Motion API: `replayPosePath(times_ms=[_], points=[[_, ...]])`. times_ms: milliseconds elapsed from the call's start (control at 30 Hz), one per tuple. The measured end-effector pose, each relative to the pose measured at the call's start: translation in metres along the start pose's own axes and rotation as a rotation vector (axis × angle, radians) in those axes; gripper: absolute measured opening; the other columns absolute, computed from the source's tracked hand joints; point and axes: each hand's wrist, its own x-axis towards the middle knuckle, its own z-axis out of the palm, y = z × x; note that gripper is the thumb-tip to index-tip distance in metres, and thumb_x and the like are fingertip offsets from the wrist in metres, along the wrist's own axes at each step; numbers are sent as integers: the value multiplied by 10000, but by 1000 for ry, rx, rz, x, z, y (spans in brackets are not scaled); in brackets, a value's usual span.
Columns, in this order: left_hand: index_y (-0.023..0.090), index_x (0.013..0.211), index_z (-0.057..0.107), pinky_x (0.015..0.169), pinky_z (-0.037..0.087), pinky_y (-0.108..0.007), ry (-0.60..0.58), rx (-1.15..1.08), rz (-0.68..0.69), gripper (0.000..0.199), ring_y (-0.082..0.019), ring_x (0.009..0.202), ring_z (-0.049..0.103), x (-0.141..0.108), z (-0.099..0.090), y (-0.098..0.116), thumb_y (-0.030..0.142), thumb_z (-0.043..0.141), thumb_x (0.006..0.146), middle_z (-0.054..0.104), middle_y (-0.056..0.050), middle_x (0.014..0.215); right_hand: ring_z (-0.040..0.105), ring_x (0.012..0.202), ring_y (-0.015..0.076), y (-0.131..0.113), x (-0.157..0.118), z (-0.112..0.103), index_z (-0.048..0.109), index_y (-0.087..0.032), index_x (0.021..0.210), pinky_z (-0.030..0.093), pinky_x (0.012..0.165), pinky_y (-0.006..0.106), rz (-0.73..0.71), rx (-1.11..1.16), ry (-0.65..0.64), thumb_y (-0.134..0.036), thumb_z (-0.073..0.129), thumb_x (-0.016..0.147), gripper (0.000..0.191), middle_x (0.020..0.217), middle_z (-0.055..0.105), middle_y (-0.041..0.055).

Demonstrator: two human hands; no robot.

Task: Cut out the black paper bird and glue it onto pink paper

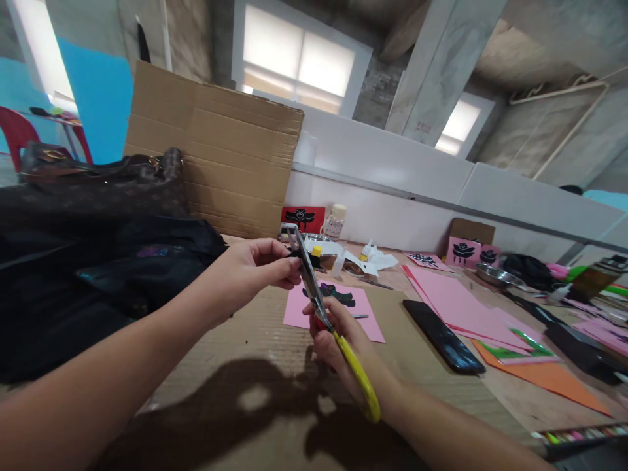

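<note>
My left hand pinches a small black piece, whose material I cannot make out, between thumb and fingers. Scissors with yellow and red handles are in my right hand. Their blades point up and away, right beside the black piece and my left fingertips; whether they touch it is unclear. Behind my right hand a pink sheet lies on the cardboard table cover, bearing a shiny black cut-out shape, partly hidden by the hand and scissors.
A black phone and stacked pink sheets lie to the right. Farther back are glue bottles, a white cup and a metal bowl. At left, black cloth and a brown handbag stand before a cardboard panel.
</note>
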Motion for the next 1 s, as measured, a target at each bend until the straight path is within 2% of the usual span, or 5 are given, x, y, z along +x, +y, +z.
replayPosePath(times_ms=[267, 533, 1000], points=[[172, 709, 695, 668, 594, -191, -19, -29, 18, 278, -115, 694, 722, 0, -1, -3, 335, 920, 691, 767, 5, 718, 405, 704, 131, -2, 0, 0, 543, -227, 1163, 388, 594, 250, 0, 7, 4, -780, 623, 889, 622, 874, 475, -13], [168, 701, 692, 658, 593, -187, -25, -65, 21, 346, -105, 683, 716, 1, -2, -5, 389, 955, 660, 761, 13, 715, 359, 632, 104, 2, 0, 1, 537, -229, 1156, 317, 514, 226, 2, 42, -5, -780, 643, 876, 627, 872, 473, -21], [171, 708, 711, 674, 601, -195, -32, -65, 20, 314, -114, 694, 722, 2, -1, -5, 385, 939, 679, 764, 5, 730, 339, 599, 93, 1, 0, 1, 551, -233, 1143, 295, 484, 219, -4, 36, 19, -795, 647, 860, 636, 850, 477, -29]])
